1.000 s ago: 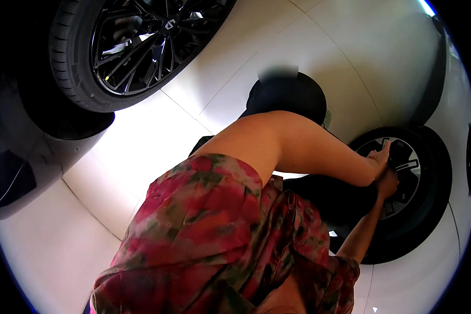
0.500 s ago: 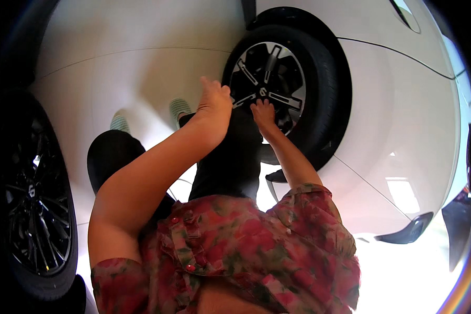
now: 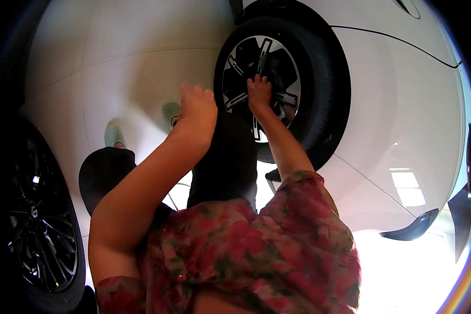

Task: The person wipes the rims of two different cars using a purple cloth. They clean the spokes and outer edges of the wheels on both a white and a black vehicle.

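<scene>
The fingers (image 3: 257,79) of the right hand (image 3: 260,97) are pointing up the frame, slightly bent and lying close beside one another, and they are covering the middle of a wheel (image 3: 280,76); whether they are pressing on it or pinching anything, I cannot tell. The left hand (image 3: 198,109) is hanging just left of the tyre (image 3: 316,86), its back showing; its fingers are blurring and appear to be curling, and I cannot tell whether they are holding anything.

The wheel is standing in the upper middle of the frame, its black and silver spokes (image 3: 286,98) spreading around the right hand. A white car body (image 3: 387,115) is curving around it and filling the right side, with a dark curved piece (image 3: 414,226) sitting at the lower right.

Below the hands, black trousers (image 3: 222,162) are covering the bent legs, and a red floral shirt (image 3: 235,235) is filling the lower middle. Two pale green shoes (image 3: 114,135) are resting on the light floor (image 3: 118,63) left of centre. Another wheel, all black (image 3: 39,225), is standing at the lower left.
</scene>
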`<state>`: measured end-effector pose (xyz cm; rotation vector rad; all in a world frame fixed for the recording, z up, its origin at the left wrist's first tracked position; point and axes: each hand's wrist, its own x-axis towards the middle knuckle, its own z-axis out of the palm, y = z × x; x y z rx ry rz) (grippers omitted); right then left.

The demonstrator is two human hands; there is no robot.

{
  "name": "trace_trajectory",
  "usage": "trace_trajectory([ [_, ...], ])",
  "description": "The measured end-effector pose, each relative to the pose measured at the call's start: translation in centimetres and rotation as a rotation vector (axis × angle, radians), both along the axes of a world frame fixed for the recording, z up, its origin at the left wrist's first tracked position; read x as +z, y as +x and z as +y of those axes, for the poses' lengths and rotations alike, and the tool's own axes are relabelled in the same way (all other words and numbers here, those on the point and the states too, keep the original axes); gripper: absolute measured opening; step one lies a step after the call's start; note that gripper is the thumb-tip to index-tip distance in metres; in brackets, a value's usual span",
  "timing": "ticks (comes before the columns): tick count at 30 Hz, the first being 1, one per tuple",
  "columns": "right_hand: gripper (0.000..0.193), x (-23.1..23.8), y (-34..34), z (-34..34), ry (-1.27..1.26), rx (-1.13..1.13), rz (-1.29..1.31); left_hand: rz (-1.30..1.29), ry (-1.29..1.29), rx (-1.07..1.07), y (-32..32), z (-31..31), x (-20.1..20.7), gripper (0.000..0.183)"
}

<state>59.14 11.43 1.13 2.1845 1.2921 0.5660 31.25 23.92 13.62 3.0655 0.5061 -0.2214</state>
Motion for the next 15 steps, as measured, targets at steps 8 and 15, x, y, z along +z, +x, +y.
trace_trajectory([
  [8, 0.028, 1.8, 0.3, 0.6, 0.001, 0.009, 0.174, -0.062, 0.068, 0.031, 0.2, 0.8, 0.0, 0.023],
  [15, 0.039, 15.5, -6.7, -3.4, 0.508, 0.141, 0.063, -0.071, 0.059, -0.013, 0.8, 0.3, 0.4, 0.025],
])
